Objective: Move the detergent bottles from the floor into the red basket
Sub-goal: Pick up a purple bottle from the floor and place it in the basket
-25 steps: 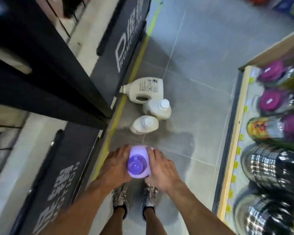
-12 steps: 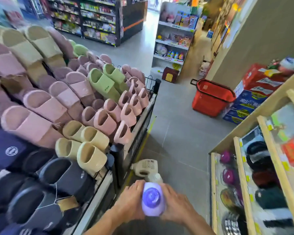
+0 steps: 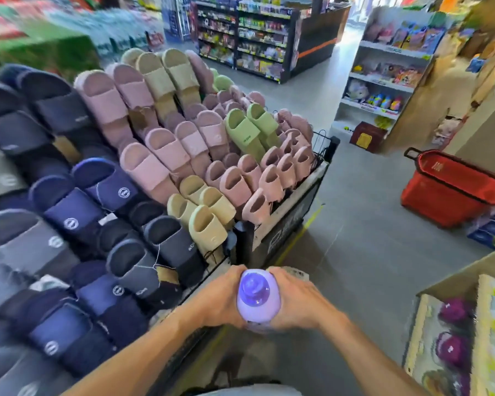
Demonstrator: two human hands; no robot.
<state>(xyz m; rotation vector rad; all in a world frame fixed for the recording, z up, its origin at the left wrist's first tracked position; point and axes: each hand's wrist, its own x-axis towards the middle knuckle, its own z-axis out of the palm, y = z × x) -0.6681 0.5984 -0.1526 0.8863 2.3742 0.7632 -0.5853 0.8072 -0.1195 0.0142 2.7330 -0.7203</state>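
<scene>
Head camera caught the purple detergent bottle [image 3: 257, 298] up off the floor [image 3: 363, 224], clamped between the left hand [image 3: 215, 301] and right hand [image 3: 297, 301]. The gaze had lifted, and the red basket [image 3: 452, 192] stood well ahead on the right, so the carry looked next.

One head-worn wide-angle view, facing forward and down along the grey tiled aisle floor [image 3: 355, 195]. Nearest the lens, bottom centre: left hand [image 3: 220, 298] and right hand [image 3: 295, 301] gripping a lilac plastic bottle with violet cap [image 3: 257, 295]. The red plastic basket [image 3: 446, 201] stands well ahead, right.
</scene>
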